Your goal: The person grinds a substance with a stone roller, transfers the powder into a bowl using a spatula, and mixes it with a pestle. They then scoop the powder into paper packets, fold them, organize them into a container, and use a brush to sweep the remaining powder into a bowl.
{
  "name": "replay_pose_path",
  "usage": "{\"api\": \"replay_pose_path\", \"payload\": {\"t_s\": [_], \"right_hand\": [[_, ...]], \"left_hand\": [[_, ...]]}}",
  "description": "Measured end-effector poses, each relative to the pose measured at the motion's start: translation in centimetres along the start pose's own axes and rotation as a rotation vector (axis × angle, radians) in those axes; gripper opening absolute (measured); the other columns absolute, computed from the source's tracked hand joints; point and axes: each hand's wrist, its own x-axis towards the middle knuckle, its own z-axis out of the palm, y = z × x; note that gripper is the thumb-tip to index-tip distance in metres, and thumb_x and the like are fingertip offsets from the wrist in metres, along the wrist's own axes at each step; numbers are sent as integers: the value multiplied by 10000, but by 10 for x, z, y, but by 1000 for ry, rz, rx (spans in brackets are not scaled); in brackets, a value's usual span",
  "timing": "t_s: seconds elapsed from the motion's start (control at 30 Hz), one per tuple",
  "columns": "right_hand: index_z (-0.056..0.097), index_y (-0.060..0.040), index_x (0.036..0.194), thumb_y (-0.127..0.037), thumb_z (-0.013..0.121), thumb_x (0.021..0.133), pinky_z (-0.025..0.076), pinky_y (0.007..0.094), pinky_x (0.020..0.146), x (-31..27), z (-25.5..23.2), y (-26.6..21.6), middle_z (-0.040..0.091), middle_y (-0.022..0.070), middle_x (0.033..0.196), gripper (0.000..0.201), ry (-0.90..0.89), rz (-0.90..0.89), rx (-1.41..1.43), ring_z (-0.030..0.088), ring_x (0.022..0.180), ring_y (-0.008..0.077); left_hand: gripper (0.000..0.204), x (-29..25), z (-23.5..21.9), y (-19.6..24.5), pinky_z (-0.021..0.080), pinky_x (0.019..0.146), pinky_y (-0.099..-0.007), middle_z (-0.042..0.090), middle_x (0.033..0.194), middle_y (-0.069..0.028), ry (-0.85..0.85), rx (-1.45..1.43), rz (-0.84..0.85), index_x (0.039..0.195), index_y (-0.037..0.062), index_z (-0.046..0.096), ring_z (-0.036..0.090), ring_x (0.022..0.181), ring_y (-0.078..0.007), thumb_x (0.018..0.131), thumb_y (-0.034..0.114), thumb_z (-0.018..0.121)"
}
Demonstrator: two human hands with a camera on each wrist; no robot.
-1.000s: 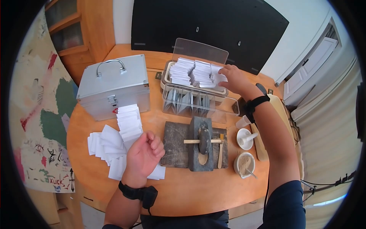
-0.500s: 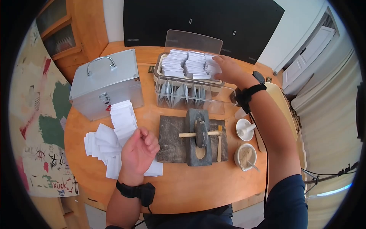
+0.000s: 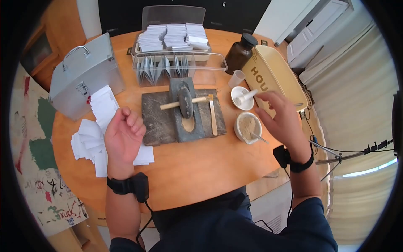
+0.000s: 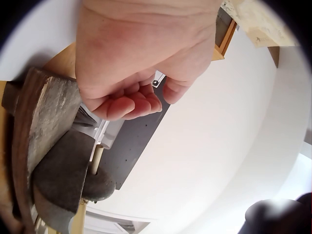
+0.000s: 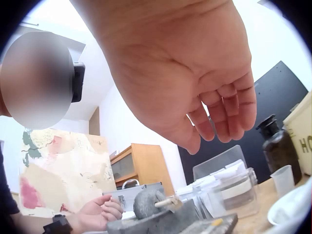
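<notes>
In the head view the left hand [image 3: 124, 136] hangs loosely curled, palm up, over the pile of white paper packets [image 3: 90, 140], holding nothing. The right hand [image 3: 283, 119] is in the air beside a white mortar of tan powder [image 3: 246, 126] with a spoon in it, its fingers apart and empty. Near its fingertips is a small white dish with a white pestle [image 3: 244, 98]. A dark stone trough [image 3: 195, 130] lies on a slate board [image 3: 157, 113], with a stone wheel [image 3: 185, 102] on a wooden rod standing in it. A brush [image 3: 213, 117] lies to its right.
Clear boxes at the back hold white packets [image 3: 174, 37] and grey folded sleeves [image 3: 161, 69]. Around the edges stand a silver case [image 3: 86, 75], a brown bottle [image 3: 241, 52], a plastic cup [image 3: 236, 78] and a cream lettered box [image 3: 285, 75]. A black panel [image 3: 126, 17] stands behind.
The right hand has left the packets in the back box and come down toward the person, to the mortar's right. The head view has shifted; the left hand stays over the packets.
</notes>
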Motion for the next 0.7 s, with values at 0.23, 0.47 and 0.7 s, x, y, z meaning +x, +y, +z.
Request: {"api": "replay_pose_path", "payload": {"t_s": [0.23,0.47,0.7], "right_hand": [[590,21,1151,-173,759,783,507,425,877,-71,29,16,625,200,1107,449,23,233,1,609,1018,375],[504,41,1257,-238,797,755,481,437,935,-74,42,10,583,218,1188,645,48,170,-71,564,1116,385],[540,34,1221,-179,777,774,486,440,909,-73,53,-2,590,221,1184,549,109,152,53,581,1068,392]], "left_hand": [[178,-2,1,0,377,652,-285,460,802,-19,-27,37,-6,989,71,516,425,710,-141,1033,236,463],[186,-3,1,1,377,667,-290,459,803,-30,-88,42,1,989,65,514,425,720,-154,1033,238,459],[200,-3,2,-2,379,658,-294,437,795,-26,-71,61,-12,1000,58,515,426,711,-153,1038,242,445]]}}
